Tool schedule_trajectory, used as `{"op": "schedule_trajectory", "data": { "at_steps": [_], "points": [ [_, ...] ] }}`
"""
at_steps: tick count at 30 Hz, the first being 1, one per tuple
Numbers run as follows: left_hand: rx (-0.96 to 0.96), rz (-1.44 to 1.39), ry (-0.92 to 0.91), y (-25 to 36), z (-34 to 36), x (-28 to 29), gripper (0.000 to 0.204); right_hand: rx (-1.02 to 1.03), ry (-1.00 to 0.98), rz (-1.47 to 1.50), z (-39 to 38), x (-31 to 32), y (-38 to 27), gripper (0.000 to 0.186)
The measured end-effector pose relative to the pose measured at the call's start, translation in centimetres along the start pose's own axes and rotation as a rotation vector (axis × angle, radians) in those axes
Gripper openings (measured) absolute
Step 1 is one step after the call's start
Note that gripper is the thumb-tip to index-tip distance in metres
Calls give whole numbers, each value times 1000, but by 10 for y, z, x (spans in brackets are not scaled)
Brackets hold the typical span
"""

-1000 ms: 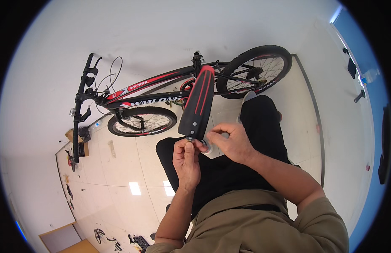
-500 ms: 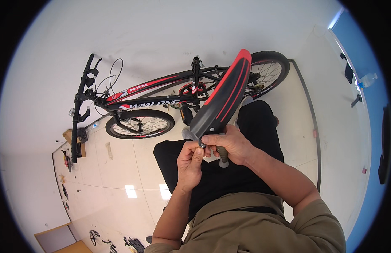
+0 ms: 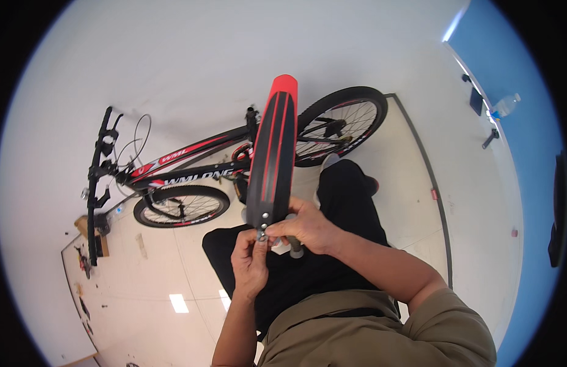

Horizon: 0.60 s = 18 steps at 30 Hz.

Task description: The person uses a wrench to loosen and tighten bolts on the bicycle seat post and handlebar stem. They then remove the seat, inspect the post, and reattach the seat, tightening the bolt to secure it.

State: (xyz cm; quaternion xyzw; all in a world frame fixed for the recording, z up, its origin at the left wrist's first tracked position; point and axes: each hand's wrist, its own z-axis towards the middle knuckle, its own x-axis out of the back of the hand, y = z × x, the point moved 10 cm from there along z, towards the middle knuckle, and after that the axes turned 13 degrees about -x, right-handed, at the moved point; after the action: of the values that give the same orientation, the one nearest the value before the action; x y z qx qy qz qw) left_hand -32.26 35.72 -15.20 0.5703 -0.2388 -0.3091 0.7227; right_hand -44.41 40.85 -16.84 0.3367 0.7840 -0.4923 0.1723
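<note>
A black bicycle mudguard (image 3: pixel 274 147) with red stripes and a red tip stands up from my hands, its narrow end toward me. My left hand (image 3: pixel 250 263) is closed, thumb and fingers pinching the small metal fitting (image 3: pixel 262 236) at that end. My right hand (image 3: pixel 311 229) grips the mudguard's lower end from the right, thumb at the fitting. Under its fingers, a grey-green handle (image 3: pixel 295 244) with a pale end sticks out; what tool it belongs to is hidden. Two shiny rivets show just above the fitting.
A black and red bicycle (image 3: pixel 198 171) leans along the white wall beyond my knees, without a saddle. An open cardboard box (image 3: pixel 100 241) sits far left on the tiled floor. At the right, a plastic bottle (image 3: pixel 507 105) and a dark tool (image 3: pixel 490 139) lie on a ledge.
The mudguard has swung from leaning right to nearly upright, its top moving left. Both hands have shifted slightly left and down, still at its lower end. The view has turned a little.
</note>
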Motion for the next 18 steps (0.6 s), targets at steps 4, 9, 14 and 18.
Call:
{"op": "schedule_trajectory", "data": {
  "at_steps": [4, 9, 14, 18],
  "points": [
    [15, -92, 7, -3, 0, 2, 13, 62, -4, 22, -1, 2, -3, 23],
    [41, -306, 35, -13, -4, 0, 15, 78, 53, 22, -2, 6, -4, 23],
    [108, -385, 74, -14, -3, -4, 15, 133, 103, 19, -4, 8, -7, 23],
    [160, -493, 141, -16, 2, -8, 18, 90, 146, 67, 1, 12, 1, 23]
  ]
}}
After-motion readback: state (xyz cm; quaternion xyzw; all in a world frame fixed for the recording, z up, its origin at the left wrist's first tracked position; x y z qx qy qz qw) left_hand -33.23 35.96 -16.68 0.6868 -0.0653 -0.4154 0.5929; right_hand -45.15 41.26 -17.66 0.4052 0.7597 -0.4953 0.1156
